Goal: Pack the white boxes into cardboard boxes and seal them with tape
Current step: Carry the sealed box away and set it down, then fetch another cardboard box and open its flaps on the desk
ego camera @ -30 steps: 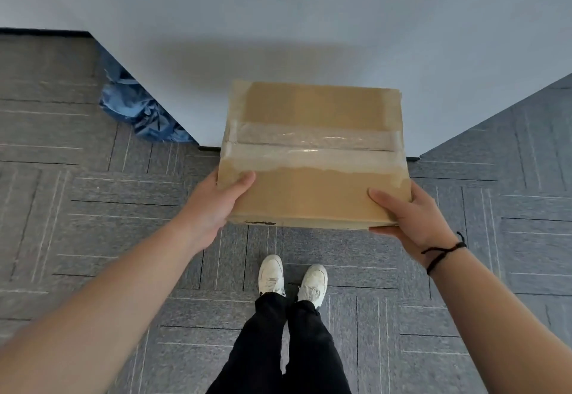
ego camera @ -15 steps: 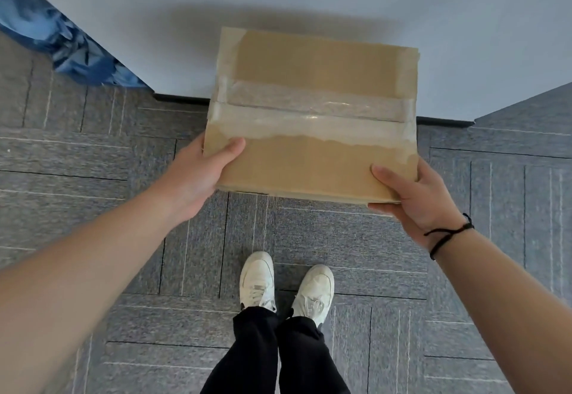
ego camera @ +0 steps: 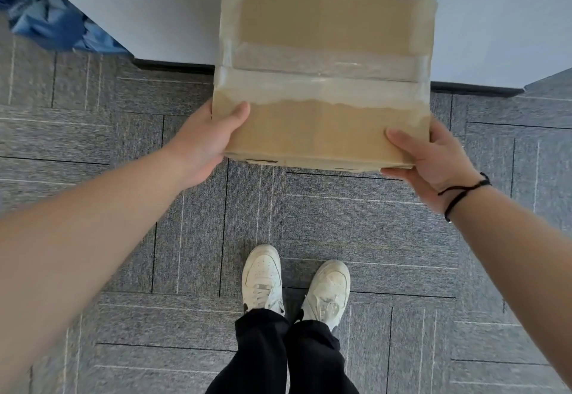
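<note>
We hold a flat, rectangular cardboard box (ego camera: 325, 74), its matte brown top crossed by glossy clear tape (ego camera: 322, 79), above the grey carpet floor (ego camera: 340, 223). Our left hand (ego camera: 204, 142) and right hand (ego camera: 433, 161) clamp its near corners, thumbs on top, fingers hidden beneath.

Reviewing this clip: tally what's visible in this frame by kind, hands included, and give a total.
Cardboard box, taped shut: 1
Hands, left hand and right hand, each gripping a near corner of the box: 2
White shoes: 2
Black wrist cord: 1
Blue crumpled material: 1
Total: 7
</note>
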The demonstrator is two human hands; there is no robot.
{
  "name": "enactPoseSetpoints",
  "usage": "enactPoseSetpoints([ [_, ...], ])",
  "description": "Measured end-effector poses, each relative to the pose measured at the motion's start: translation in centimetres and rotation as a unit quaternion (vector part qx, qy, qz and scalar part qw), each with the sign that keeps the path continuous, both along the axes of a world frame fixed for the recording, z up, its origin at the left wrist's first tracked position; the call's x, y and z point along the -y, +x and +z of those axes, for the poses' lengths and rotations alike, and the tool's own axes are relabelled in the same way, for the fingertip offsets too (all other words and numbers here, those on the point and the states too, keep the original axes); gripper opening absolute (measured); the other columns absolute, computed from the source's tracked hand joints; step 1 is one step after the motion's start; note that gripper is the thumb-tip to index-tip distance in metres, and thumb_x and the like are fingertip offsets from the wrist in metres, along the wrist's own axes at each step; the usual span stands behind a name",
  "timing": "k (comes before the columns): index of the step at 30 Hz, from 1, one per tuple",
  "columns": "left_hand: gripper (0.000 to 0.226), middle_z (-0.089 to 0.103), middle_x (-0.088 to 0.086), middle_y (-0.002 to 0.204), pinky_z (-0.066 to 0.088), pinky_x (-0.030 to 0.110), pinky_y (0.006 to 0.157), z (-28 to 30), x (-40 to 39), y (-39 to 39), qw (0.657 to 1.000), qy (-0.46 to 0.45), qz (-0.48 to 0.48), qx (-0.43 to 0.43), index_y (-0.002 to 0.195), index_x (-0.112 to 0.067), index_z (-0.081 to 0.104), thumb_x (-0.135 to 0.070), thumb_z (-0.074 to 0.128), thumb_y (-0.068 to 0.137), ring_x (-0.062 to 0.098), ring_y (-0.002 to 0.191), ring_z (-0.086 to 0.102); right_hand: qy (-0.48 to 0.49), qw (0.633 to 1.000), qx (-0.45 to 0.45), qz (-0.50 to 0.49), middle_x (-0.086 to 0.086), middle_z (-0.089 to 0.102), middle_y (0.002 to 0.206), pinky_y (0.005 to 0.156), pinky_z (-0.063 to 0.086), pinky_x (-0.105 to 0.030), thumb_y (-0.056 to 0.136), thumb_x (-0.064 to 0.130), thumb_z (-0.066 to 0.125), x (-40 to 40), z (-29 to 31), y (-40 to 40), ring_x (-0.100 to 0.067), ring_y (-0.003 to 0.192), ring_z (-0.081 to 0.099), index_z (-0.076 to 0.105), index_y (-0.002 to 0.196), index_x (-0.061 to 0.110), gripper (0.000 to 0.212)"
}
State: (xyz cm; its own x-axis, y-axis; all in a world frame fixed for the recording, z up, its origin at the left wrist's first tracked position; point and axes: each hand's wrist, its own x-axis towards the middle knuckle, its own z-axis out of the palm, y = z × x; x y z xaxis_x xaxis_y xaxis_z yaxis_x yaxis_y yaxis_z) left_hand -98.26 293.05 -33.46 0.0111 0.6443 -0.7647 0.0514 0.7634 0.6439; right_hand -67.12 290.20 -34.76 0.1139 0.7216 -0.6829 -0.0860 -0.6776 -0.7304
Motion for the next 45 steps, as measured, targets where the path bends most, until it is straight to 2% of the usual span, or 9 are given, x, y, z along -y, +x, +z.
enactPoseSetpoints([
  [7,0.037,0.067,-0.012,0.123,0.049,0.033,0.092,-0.6,-1.5,0.0,1.0,0.0,-0.008,0.014,0.135,-0.035,0.051,-0.034,0.058,0.099,0.012,0.112,0.063,-0.006,1.0,0.017,-0.013,0.007,0.074,0.112,0.097,0.048,-0.066,0.092,0.02,0.07,-1.1,-0.2,0.0,-0.023,0.106,0.07,0.06,0.121,0.029,0.032],
  [12,0.036,0.065,-0.017,0.122,0.046,0.025,0.08,-0.5,-1.1,0.5,1.0,0.002,-0.016,0.008,0.136,-0.035,0.049,-0.033,0.056,0.1,0.005,0.108,0.062,-0.009,0.998,0.058,-0.002,0.008,0.072,0.118,0.097,0.053,-0.057,0.09,0.027,0.073,-1.2,-0.4,0.0,-0.022,0.111,0.068,0.059,0.128,0.029,0.041],
  [16,0.049,0.062,-0.013,0.131,0.041,0.033,0.102,-1.0,0.0,0.4,1.0,-0.006,-0.022,-0.007,0.144,-0.035,0.043,-0.039,0.058,0.098,0.009,0.12,0.058,-0.011,0.996,0.085,-0.007,0.004,0.07,0.12,0.096,0.055,-0.047,0.086,0.028,0.076,-1.0,-0.5,0.2,-0.021,0.111,0.067,0.059,0.128,0.025,0.045],
  [20,0.064,0.054,-0.013,0.135,0.036,0.038,0.103,-0.1,0.5,0.7,0.984,0.0,-0.091,-0.152,0.149,-0.033,0.036,-0.06,0.055,0.095,0.014,0.121,0.051,-0.046,0.988,0.145,0.016,0.005,0.067,0.118,0.092,0.053,-0.037,0.089,0.035,0.072,-0.5,0.7,-0.5,-0.018,0.108,0.064,0.057,0.131,0.019,0.047],
  [26,0.075,0.039,-0.002,0.154,0.04,0.043,0.106,5.6,0.4,4.2,0.943,0.024,-0.117,-0.312,0.16,-0.019,0.014,-0.044,0.054,0.101,0.028,0.131,0.049,-0.103,0.981,0.154,0.059,0.004,0.066,0.117,0.07,0.048,-0.024,0.094,0.018,0.066,1.0,5.2,-1.3,-0.013,0.095,0.061,0.057,0.126,0.019,0.033],
  [33,0.068,0.029,0.0,0.164,0.026,0.041,0.119,17.4,1.7,7.8,0.904,0.124,-0.271,-0.307,0.159,-0.019,0.025,-0.038,0.054,0.101,0.022,0.15,0.029,-0.099,0.975,0.159,0.117,0.0,0.038,0.158,0.056,0.044,-0.016,0.1,0.019,0.056,3.0,17.0,-2.4,-0.007,0.087,0.056,0.027,0.157,0.021,0.064],
  [39,0.056,0.045,-0.001,0.155,0.035,0.039,0.115,31.1,4.5,9.1,0.881,0.168,-0.321,-0.305,0.154,-0.018,0.038,-0.036,0.053,0.103,0.02,0.141,0.043,-0.052,0.975,0.164,0.14,0.0,0.041,0.156,0.086,0.044,-0.024,0.098,0.03,0.061,6.6,30.7,-1.6,-0.013,0.123,0.052,0.031,0.155,0.025,0.064],
  [42,0.053,0.049,0.0,0.151,0.038,0.041,0.112,37.5,6.0,8.8,0.873,0.182,-0.331,-0.308,0.15,-0.02,0.042,-0.037,0.054,0.102,0.02,0.138,0.046,-0.074,0.979,0.133,0.135,-0.002,0.045,0.152,0.083,0.052,-0.028,0.097,0.033,0.062,8.9,38.2,-1.1,-0.015,0.119,0.056,0.034,0.154,0.025,0.064],
  [45,0.052,0.052,0.002,0.148,0.041,0.044,0.109,42.8,7.4,8.9,0.868,0.185,-0.342,-0.308,0.148,-0.019,0.045,-0.038,0.054,0.102,0.022,0.135,0.049,-0.074,0.981,0.143,0.108,-0.003,0.046,0.152,0.101,0.051,-0.036,0.096,0.034,0.062,11.7,44.6,-0.4,-0.019,0.13,0.053,0.036,0.152,0.024,0.063],
])
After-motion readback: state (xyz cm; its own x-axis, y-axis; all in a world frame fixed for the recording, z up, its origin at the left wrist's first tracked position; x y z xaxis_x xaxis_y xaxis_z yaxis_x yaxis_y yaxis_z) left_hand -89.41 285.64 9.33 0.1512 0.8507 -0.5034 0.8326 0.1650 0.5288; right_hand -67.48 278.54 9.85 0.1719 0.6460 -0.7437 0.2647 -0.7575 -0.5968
